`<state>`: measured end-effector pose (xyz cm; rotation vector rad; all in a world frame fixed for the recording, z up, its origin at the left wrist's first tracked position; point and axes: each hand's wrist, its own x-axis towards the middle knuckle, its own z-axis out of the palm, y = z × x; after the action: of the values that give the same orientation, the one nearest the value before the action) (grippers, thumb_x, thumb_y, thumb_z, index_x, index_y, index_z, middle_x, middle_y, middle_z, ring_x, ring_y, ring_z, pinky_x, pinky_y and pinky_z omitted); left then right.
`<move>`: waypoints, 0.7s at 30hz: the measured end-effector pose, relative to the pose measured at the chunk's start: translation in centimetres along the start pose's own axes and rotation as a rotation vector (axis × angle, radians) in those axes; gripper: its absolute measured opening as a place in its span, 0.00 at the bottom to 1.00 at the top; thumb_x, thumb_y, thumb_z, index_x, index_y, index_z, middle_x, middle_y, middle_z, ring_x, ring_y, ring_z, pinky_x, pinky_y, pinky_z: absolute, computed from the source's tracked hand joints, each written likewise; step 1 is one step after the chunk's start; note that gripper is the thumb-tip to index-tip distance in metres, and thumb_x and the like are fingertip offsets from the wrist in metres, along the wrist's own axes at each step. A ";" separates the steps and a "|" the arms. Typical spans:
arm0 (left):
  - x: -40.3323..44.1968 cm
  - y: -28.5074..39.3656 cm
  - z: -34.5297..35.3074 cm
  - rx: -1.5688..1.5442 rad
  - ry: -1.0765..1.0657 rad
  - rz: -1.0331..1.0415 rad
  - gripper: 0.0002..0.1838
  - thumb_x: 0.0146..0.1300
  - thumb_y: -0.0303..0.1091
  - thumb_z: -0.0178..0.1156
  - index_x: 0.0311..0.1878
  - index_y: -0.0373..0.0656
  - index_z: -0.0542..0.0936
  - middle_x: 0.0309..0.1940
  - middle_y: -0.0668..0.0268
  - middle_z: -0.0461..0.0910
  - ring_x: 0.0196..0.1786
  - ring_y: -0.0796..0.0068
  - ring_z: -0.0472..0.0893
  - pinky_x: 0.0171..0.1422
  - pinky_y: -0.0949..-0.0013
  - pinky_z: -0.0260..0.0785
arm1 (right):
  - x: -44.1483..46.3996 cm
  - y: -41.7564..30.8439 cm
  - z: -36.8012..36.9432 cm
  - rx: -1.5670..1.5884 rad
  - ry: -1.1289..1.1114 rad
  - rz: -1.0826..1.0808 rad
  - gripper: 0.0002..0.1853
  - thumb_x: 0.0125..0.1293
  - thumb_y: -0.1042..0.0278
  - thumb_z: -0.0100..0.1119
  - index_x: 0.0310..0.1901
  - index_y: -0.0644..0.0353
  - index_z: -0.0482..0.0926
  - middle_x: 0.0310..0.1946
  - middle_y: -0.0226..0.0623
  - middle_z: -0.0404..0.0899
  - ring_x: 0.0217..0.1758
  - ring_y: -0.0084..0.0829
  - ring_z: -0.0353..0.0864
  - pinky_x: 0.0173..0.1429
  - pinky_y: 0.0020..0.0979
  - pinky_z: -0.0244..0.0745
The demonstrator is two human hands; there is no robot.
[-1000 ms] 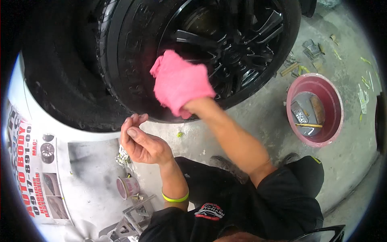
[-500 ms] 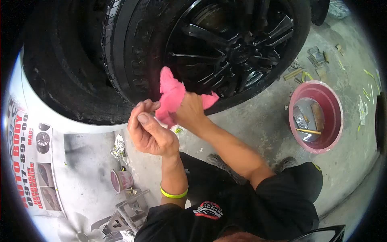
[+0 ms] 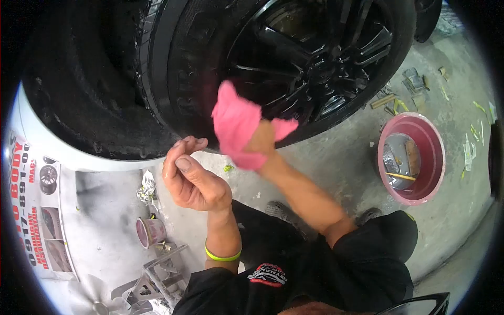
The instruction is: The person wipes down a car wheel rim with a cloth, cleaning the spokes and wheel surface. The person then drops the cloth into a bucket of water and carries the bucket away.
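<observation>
The right hand [image 3: 264, 143] is clamped on a pink cloth [image 3: 237, 123], gripping it by a bunched middle, likely so that the bulk stays gathered while loose ends stick out to the left and right. The cloth is in front of the near edge of the tire [image 3: 181, 79], left of the wheel [image 3: 321, 73]; blur leaves me unable to tell whether it touches the rubber. The left hand [image 3: 197, 181] is held palm up near the tire, its fingers loosely curled and the thumb apart from their tips, with nothing seen in it; it seems held out of the right arm's way.

On the floor [image 3: 336, 170] to the right is a reddish basin [image 3: 430, 149], within reach but clear of the arms. Its shallow grey liquid probably explains why things lie in it.

By count: two hands, one cloth, one tire on one wheel, one basin. In the basin I can tell apart three things: a brown block [image 3: 413, 159], a dark block [image 3: 389, 159] and a yellow stick [image 3: 400, 176]. One small pail [image 3: 152, 233] is at the near left. The scraps [image 3: 413, 80] at the far right are too jumbled to count.
</observation>
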<state>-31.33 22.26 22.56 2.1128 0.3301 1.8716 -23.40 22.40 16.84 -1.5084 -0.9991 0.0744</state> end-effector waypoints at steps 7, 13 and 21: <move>-0.4 0.5 -0.2 -0.047 -0.003 0.026 0.12 0.74 0.27 0.47 0.51 0.29 0.75 0.43 0.51 0.78 0.37 0.67 0.82 0.43 0.67 0.79 | 2.3 2.0 -1.3 0.031 0.184 -0.265 0.19 0.56 0.55 0.62 0.46 0.54 0.80 0.29 0.41 0.82 0.26 0.45 0.82 0.31 0.45 0.76; 0.0 0.9 0.7 -0.104 0.008 -0.058 0.13 0.76 0.28 0.46 0.52 0.28 0.74 0.44 0.50 0.80 0.40 0.66 0.82 0.45 0.66 0.78 | 2.6 -1.2 -1.5 0.232 0.215 -0.022 0.25 0.65 0.59 0.56 0.62 0.56 0.71 0.39 0.46 0.83 0.34 0.51 0.83 0.37 0.48 0.77; -0.1 1.3 0.3 -0.062 -0.010 -0.062 0.13 0.76 0.28 0.45 0.53 0.28 0.74 0.44 0.49 0.80 0.40 0.67 0.82 0.46 0.66 0.77 | 1.8 -1.4 -1.8 0.253 0.241 -0.022 0.16 0.64 0.64 0.56 0.53 0.57 0.74 0.37 0.43 0.80 0.39 0.49 0.80 0.39 0.44 0.75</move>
<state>-31.07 21.04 22.94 2.0468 0.3268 1.8124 -21.98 21.94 19.35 -1.2418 -0.7812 0.0022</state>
